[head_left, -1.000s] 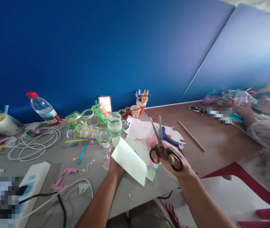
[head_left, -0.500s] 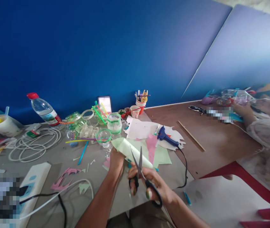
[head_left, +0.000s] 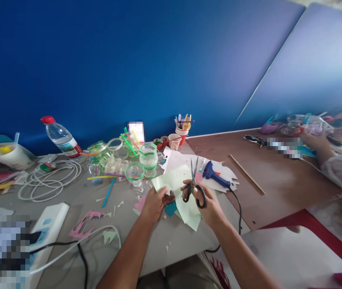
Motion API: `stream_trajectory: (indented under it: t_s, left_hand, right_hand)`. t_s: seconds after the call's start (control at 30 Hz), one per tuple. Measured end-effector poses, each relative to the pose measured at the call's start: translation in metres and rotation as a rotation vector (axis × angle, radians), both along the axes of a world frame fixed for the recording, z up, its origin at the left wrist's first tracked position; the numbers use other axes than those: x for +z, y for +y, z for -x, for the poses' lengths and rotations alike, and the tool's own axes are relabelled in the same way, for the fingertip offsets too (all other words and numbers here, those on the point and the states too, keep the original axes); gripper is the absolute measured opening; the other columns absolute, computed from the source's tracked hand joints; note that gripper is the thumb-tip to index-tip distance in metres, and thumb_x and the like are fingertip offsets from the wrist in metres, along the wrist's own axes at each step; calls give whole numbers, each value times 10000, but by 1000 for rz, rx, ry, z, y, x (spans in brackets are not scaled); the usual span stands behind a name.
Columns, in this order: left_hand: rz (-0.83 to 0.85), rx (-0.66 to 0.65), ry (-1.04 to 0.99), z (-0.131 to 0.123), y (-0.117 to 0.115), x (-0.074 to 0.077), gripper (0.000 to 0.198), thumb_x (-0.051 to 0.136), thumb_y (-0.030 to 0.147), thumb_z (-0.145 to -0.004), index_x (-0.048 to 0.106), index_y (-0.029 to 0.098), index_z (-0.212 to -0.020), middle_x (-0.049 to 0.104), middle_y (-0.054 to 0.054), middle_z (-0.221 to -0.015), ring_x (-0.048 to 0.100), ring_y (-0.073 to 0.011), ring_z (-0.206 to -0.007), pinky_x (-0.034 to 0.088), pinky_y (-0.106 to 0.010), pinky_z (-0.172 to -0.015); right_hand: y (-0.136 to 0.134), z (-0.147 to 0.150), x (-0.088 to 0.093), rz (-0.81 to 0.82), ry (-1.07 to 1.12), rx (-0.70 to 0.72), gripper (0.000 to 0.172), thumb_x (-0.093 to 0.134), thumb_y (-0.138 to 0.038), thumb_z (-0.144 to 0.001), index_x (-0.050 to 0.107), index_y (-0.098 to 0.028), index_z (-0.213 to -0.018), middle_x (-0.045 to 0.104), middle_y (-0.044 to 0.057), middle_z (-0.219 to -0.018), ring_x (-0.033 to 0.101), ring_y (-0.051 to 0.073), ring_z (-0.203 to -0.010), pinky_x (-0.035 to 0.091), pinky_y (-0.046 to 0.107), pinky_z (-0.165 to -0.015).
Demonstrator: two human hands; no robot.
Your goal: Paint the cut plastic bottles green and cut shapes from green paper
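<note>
My left hand (head_left: 155,202) pinches the edge of a pale green sheet of paper (head_left: 186,204) held just above the grey table (head_left: 147,241). My right hand (head_left: 208,202) grips black-handled scissors (head_left: 194,188), fingers through the loops and blades slightly apart, pointing up and away over the paper. A teal scrap of paper (head_left: 170,208) lies under my left fingers. A blue glue gun (head_left: 216,179) rests on white paper just right of the scissors.
Cut plastic bottle pieces (head_left: 142,160), straws and a water bottle (head_left: 62,138) crowd the far table. A coiled white cable (head_left: 49,182), a power strip (head_left: 49,226) and pink cut-outs (head_left: 85,222) lie left. Paint cups (head_left: 181,134) stand by the blue wall. Another person's arm (head_left: 333,160) works at right.
My right hand with the scissors rose from low near the table edge up to the green sheet. The sheet, curled half a second ago, now hangs flatter between both hands.
</note>
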State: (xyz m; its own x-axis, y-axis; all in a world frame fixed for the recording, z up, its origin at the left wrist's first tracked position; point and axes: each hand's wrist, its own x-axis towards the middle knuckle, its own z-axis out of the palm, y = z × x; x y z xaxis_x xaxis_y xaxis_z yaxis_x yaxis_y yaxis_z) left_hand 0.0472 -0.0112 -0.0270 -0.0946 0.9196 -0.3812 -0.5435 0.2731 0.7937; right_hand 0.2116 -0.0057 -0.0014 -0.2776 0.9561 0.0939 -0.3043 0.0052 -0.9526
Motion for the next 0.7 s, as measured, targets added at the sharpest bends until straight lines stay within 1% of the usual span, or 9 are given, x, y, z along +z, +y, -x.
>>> stream_trajectory:
  t_s: [0.1, 0.2, 0.27, 0.33, 0.37, 0.43, 0.53, 0.7]
  left_hand:
    - [-2, 5, -36, 1, 1, -3, 248, 693, 191, -656, 628, 130, -887, 674, -59, -717, 657, -176, -649, 571, -332, -665]
    - [25, 45, -43, 1, 2, -2, 203, 695, 164, -651, 619, 133, -837, 665, -45, -683, 654, -163, -614, 569, -310, -638]
    - [48, 52, -45, 0, 2, -1, 175, 696, 164, -658, 614, 129, -809, 651, -36, -637, 647, -155, -580, 566, -300, -627]
    - [57, 45, -52, 0, 2, 2, 165, 694, 167, -670, 614, 127, -808, 646, -33, -620, 645, -154, -564, 569, -306, -625]
    - [63, 39, -51, 0, 2, 4, 163, 693, 164, -673, 615, 126, -811, 643, -33, -616, 643, -156, -557, 571, -311, -619]
    - [74, 33, -43, 0, 2, 7, 164, 687, 147, -675, 620, 123, -822, 642, -36, -616, 636, -158, -540, 572, -317, -597]
    - [94, 34, -45, 0, 3, 10, 180, 675, 132, -682, 628, 117, -855, 652, -45, -637, 640, -163, -545, 574, -315, -585]
    - [100, 60, -117, -1, 3, 11, 290, 644, 126, -729, 616, 130, -1017, 697, -58, -750, 671, -173, -608, 585, -329, -642]
  right_hand:
    - [-10, -4, 2, 0, 17, 46, 411, 676, -500, -784, 645, -175, -1034, 649, 63, -776, 574, 199, -710, 443, 338, -732]
    - [-22, -11, 4, 3, 30, 146, 418, 662, -515, -795, 656, -169, -1029, 642, 62, -749, 565, 196, -701, 432, 328, -700]
    - [-25, -15, 1, 8, 1, 213, 432, 654, -524, -800, 664, -162, -1034, 641, 64, -742, 567, 197, -706, 429, 326, -694]
    - [-24, -20, -6, 31, -47, 239, 439, 668, -519, -790, 671, -159, -1041, 650, 69, -761, 576, 200, -720, 432, 324, -699]
    - [-22, -22, -10, 49, -62, 226, 436, 681, -510, -782, 673, -161, -1044, 655, 69, -777, 581, 199, -725, 436, 320, -701]
    - [-16, -26, -18, 78, -54, 155, 426, 683, -501, -783, 673, -169, -1050, 657, 65, -785, 582, 195, -713, 440, 313, -682]
    - [-8, -30, -22, 74, -14, 78, 441, 672, -514, -786, 669, -171, -1063, 661, 77, -820, 575, 203, -714, 439, 322, -675]
    - [-9, -29, -17, 70, -72, 91, 426, 667, -509, -794, 668, -177, -1061, 668, 69, -799, 575, 192, -722, 430, 307, -677]
